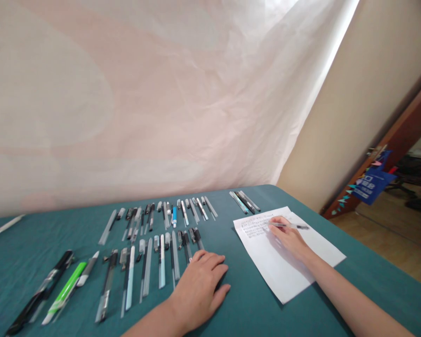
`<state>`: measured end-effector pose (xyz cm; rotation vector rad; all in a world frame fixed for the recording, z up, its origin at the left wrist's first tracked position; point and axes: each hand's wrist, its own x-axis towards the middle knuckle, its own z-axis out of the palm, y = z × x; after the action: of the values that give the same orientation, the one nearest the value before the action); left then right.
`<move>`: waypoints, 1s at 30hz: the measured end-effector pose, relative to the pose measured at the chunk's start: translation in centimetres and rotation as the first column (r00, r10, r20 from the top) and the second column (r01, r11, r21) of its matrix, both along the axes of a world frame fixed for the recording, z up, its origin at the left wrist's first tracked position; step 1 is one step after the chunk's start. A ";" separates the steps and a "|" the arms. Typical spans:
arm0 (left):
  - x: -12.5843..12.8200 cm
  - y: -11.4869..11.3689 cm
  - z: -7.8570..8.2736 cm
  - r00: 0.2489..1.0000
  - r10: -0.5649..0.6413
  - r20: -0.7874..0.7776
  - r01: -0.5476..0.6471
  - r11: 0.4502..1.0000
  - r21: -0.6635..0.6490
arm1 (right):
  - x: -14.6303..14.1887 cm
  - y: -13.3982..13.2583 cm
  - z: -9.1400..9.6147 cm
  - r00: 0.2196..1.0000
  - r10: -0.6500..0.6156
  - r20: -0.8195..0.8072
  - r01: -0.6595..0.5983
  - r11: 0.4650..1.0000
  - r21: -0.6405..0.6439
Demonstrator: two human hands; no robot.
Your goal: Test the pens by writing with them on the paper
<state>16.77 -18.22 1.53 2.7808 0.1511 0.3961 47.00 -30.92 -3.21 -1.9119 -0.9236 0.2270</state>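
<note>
Between the fingers of my right hand [286, 236] is a slim pen [297, 226], pinched near its tip over lines of handwriting. The writing covers the upper part of a white sheet of paper [266, 262], and my right wrist rests above its right side. My left hand [201, 285] lies palm down on the table, fingers spread and holding nothing. Just beyond its fingertips are dismantled pens [187, 245], their barrels, caps and refills set side by side. The pen's tip is too small to make out.
Two rows of pen parts [147, 267] spread across the green tablecloth [238, 309]. A green pen [66, 290] and a black pen [42, 295] lie at the left. Several pens [244, 201] sit behind the paper. A pale curtain [161, 93] hangs along the table's back edge.
</note>
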 end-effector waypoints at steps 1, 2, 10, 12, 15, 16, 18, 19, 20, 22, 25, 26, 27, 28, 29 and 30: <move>0.0 0.0 -0.1 1.000 0.003 0.005 -0.003 1.000 0.001 | 0.0 0.0 -0.1 1.000 -0.008 -0.012 0.008 1.000 -0.002; 0.0 0.0 -0.1 1.000 0.006 0.008 -0.006 1.000 0.002 | -0.1 0.0 -0.1 1.000 -0.020 -0.013 0.019 1.000 -0.007; -0.1 0.0 0.0 1.000 -0.011 0.019 0.011 1.000 0.005 | -0.2 0.2 0.1 0.988 -0.048 0.149 0.061 0.994 -0.087; -0.1 0.0 0.0 1.000 -0.009 0.021 0.009 1.000 0.006 | -0.2 0.3 0.2 0.984 -0.041 0.172 0.060 0.993 -0.105; -0.1 0.0 0.1 1.000 -0.008 0.019 0.008 1.000 0.001 | 0.0 0.3 0.1 0.978 -0.034 0.208 0.061 0.990 -0.127; -0.1 0.0 0.1 1.000 -0.008 0.017 0.008 1.000 -0.003 | 0.1 0.3 0.1 0.975 -0.036 0.220 0.066 0.989 -0.130; -0.1 0.0 0.1 1.000 -0.007 0.007 0.007 1.000 -0.010 | 0.2 0.4 0.0 0.972 -0.041 0.233 0.074 0.989 -0.131; 0.0 0.0 0.1 1.000 -0.005 0.001 0.006 1.000 -0.012 | 0.3 0.4 0.0 0.972 -0.044 0.232 0.075 0.989 -0.129; 0.0 0.0 0.1 1.000 -0.005 -0.004 0.005 1.000 -0.014 | 0.3 0.4 0.0 0.973 -0.043 0.226 0.074 0.989 -0.128; 0.0 0.0 0.1 1.000 -0.007 -0.004 0.007 1.000 -0.013 | 0.3 0.4 -0.1 0.976 -0.042 0.215 0.071 0.990 -0.125; 0.0 0.0 0.0 1.000 -0.012 0.012 0.012 1.000 -0.004 | 0.3 0.4 -0.1 0.976 -0.043 0.213 0.070 0.990 -0.124; 0.0 0.1 0.0 1.000 -0.012 0.019 0.012 1.000 0.000 | 0.3 0.4 -0.1 0.976 -0.043 0.214 0.071 0.990 -0.124; 0.0 0.1 0.0 1.000 -0.011 0.025 0.011 1.000 0.003 | 0.3 0.4 -0.1 0.976 -0.043 0.215 0.071 0.990 -0.125; 0.0 0.1 -0.1 0.999 -0.011 0.030 0.011 1.000 0.007 | 0.3 0.4 0.0 0.976 -0.042 0.214 0.070 0.990 -0.126; 0.0 0.1 -0.1 0.999 -0.011 0.034 0.011 1.000 0.010 | 0.3 0.4 0.0 0.976 -0.043 0.212 0.071 0.990 -0.126; 0.0 0.1 -0.1 0.999 -0.008 0.036 0.008 1.000 0.013 | 0.3 0.4 0.0 0.977 -0.044 0.211 0.071 0.989 -0.126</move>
<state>16.78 -18.14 1.43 2.7839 0.1291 0.4469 47.26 -30.52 -3.20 -2.1123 -1.0098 0.0554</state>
